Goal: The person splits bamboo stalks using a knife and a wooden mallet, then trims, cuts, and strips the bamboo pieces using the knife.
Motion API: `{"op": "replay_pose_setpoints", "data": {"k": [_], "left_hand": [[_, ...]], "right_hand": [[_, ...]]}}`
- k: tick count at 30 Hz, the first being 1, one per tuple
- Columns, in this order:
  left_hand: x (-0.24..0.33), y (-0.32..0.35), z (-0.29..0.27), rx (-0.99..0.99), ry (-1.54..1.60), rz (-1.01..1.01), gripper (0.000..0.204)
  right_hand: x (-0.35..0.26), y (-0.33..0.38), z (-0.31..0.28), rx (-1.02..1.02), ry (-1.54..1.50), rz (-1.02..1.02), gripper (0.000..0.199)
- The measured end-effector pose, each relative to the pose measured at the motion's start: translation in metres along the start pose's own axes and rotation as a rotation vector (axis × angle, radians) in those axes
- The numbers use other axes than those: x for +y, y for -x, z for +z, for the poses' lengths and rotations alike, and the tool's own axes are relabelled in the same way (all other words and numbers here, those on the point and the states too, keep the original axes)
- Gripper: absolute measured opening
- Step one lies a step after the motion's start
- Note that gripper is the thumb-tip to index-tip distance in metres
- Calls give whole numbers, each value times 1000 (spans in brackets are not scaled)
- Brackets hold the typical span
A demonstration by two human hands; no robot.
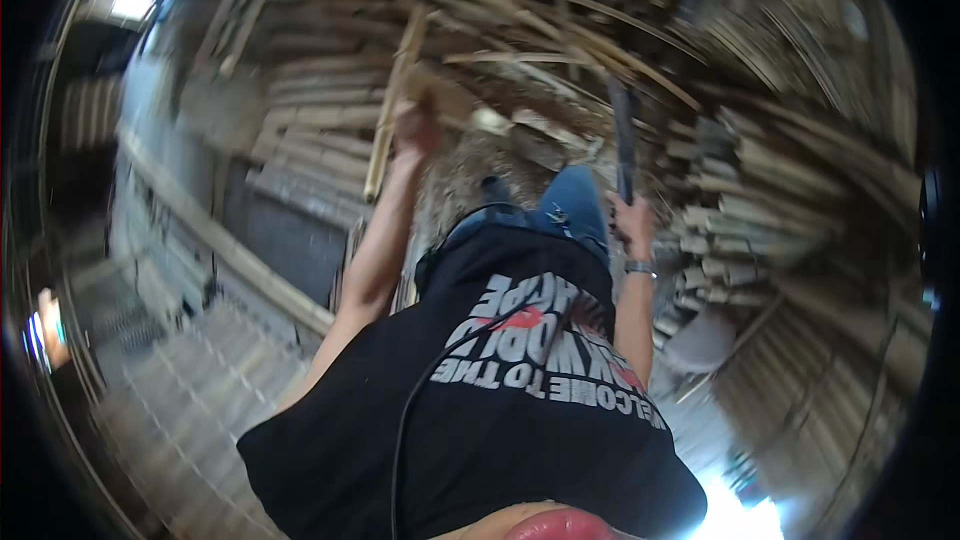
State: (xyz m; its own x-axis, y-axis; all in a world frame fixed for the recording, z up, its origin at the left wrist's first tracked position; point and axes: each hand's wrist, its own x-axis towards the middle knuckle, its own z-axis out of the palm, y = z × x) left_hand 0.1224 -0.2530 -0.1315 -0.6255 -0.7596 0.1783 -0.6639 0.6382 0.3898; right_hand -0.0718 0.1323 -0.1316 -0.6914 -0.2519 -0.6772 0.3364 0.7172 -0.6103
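Observation:
My left hand [417,130] is closed, reaching forward at the upper middle of the head view. It appears to grip a long split bamboo stick [380,155], which slants from far to near along its left side; motion smears the fingers. A brownish piece of wood [445,98] lies just right of that hand, and whether they touch is unclear. Lower and to the right, my right hand [632,218] is wrapped round the handle of a machete [624,130]. Its long dark blade points away from me and is apart from the bamboo stick.
Bamboo poles [315,120] lie in rows at the left. More long strips [540,15] cross the far side. A stack of cut bamboo [750,220] rises close to my right arm. A slatted bamboo surface [210,410] spreads at the lower left.

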Motion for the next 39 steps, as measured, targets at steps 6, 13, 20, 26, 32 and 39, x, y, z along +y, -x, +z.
{"op": "replay_pose_setpoints", "data": {"k": [6,13,20,26,32,39], "left_hand": [[46,33,-29,266,256,-181,29],[83,46,-37,379,293,-161,24],[129,55,-26,386,291,-179,15],[156,55,-11,334,238,-266,16],[168,46,-7,330,240,-233,18],[176,36,-6,259,245,-223,23]], "right_hand": [[-69,38,38,-365,-122,-424,19],[-141,83,28,-601,298,-640,51],[-151,73,0,-798,254,-633,64],[-150,56,-29,-913,164,-391,51],[-153,53,-43,-902,163,-312,49],[-155,38,-49,-931,112,-347,50]]}}
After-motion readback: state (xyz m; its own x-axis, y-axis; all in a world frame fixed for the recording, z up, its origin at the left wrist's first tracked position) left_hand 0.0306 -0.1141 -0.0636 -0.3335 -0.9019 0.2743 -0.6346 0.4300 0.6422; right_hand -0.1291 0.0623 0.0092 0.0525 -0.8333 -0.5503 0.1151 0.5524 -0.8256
